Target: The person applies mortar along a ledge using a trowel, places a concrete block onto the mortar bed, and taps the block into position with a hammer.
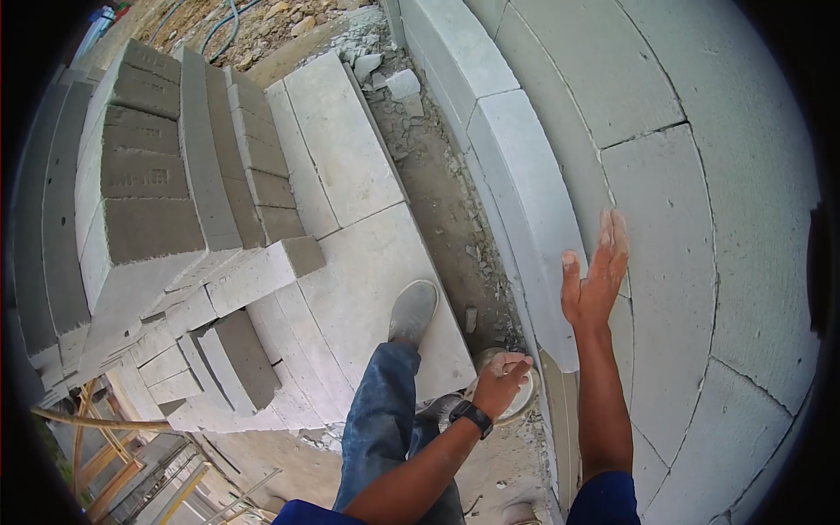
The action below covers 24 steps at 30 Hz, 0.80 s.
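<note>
My right hand (598,271) is open, its dusty fingers stretched out along the block wall (652,201). Its thumb points up beside the edge of a pale block (534,192), which lies in a low course against that wall. Whether the palm presses on the wall or the block, I cannot tell. My left hand (503,385), with a dark watch (472,418) at the wrist, has its fingers curled in above a round light-coloured bucket (522,398). Its palm faces away, so anything inside it is hidden.
Stacked pale blocks (144,175) stand at the left. My shoe (413,311) rests on a flat layer of blocks (346,149). Between this layer and the wall runs a narrow gap with rubble (402,85). Wooden pieces (109,446) lie at lower left; a hose (229,26) lies at the top.
</note>
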{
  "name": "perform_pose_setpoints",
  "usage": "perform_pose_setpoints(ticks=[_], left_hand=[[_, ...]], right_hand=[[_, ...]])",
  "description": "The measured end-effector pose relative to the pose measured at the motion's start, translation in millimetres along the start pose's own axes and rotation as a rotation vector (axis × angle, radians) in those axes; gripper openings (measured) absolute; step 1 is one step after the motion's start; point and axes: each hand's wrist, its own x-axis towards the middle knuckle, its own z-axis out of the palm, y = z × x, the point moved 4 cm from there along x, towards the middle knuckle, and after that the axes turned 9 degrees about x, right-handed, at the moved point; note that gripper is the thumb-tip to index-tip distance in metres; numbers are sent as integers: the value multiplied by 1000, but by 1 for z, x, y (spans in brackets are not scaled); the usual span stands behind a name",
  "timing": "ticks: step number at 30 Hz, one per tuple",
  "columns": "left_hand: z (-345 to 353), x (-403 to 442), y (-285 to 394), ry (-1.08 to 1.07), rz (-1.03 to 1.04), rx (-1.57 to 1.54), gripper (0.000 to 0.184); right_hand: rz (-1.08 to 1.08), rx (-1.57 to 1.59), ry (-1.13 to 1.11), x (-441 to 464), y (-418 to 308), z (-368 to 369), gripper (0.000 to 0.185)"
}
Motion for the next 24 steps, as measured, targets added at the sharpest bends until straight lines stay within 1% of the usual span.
perform_pose_setpoints(ticks=[2,5,8,11,14,20,24], left_hand=[[0,0,9,5,7,-12,44],[-2,1,25,17,4,-37,44],[-5,1,42,23,-12,-52,45],[-13,2,55,30,-9,-57,46],[-7,0,55,18,-24,-97,46],[-10,0,60,21,10,-117,45],[-14,-3,52,29,7,-72,44]], right_hand=[[-104,14,108,57,-22,-5,75],[-147,-12,218,110,-26,25,76],[57,-137,-107,93,20,139,78],[118,-282,-288,89,15,156,79],[124,-279,-310,90,15,155,80],[126,-255,-268,89,17,157,77],[130,-242,-242,88,19,158,74]])
